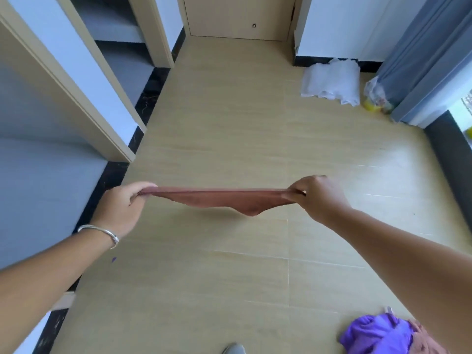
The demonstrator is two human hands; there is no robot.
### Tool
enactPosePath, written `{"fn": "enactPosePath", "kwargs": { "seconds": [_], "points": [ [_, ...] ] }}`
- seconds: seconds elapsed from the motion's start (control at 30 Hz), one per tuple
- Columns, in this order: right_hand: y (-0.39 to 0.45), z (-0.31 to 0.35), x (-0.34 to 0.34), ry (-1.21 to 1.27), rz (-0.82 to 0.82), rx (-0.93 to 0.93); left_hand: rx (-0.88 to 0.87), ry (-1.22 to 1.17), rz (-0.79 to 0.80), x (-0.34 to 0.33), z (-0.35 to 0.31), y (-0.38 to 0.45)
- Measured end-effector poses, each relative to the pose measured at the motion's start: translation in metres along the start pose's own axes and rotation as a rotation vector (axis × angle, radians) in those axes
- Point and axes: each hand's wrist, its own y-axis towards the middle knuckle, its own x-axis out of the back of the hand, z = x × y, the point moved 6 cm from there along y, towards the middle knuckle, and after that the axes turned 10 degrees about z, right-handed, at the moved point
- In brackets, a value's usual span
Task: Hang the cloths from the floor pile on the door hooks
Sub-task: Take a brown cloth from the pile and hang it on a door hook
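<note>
I held the brown cloth (224, 200) stretched crosswise above the floor pile (378, 333), left hand (122, 208) and right hand (319, 198) each pinching an end, equally near; no hooks showed.

Single head view: high, wide-angle, looking forward and steeply down over floor (229, 139) toward the far door (237, 16).

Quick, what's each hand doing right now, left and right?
Left hand: pinches one end of the brown cloth.
Right hand: grips the other end, so the cloth hangs stretched between the two, above the floor.
</note>
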Motion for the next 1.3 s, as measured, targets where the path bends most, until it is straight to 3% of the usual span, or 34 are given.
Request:
{"fn": "enactPosePath", "kwargs": {
  "seconds": [0.2, 0.43, 0.77, 1.0, 1.17, 1.3],
  "points": [
    [-0.078, -0.018, -0.102, -0.058, 0.193, -0.040, 0.086, 0.014, 0.110, -0.061, 0.053, -0.113],
    [-0.167, -0.054, -0.228, -0.087, 0.402, -0.094, 0.359, -0.062, 0.181, -0.162, 0.126, -0.243],
    [-0.258, -0.114, -0.377, -0.048, 0.609, -0.193, 0.576, -0.085, 0.446, -0.293, 0.215, -0.369],
    [-0.251, -0.149, -0.459, -0.028, 0.637, -0.261, 0.668, -0.261, 0.511, -0.363, 0.269, -0.365],
    [-0.187, -0.166, -0.504, 0.183, 0.537, -0.356, 0.793, -0.522, 0.308, -0.406, 0.322, -0.311],
    [-0.116, -0.181, -0.528, 0.309, 0.368, -0.388, 0.748, -0.610, 0.154, -0.433, 0.363, -0.250]
  ]
}}
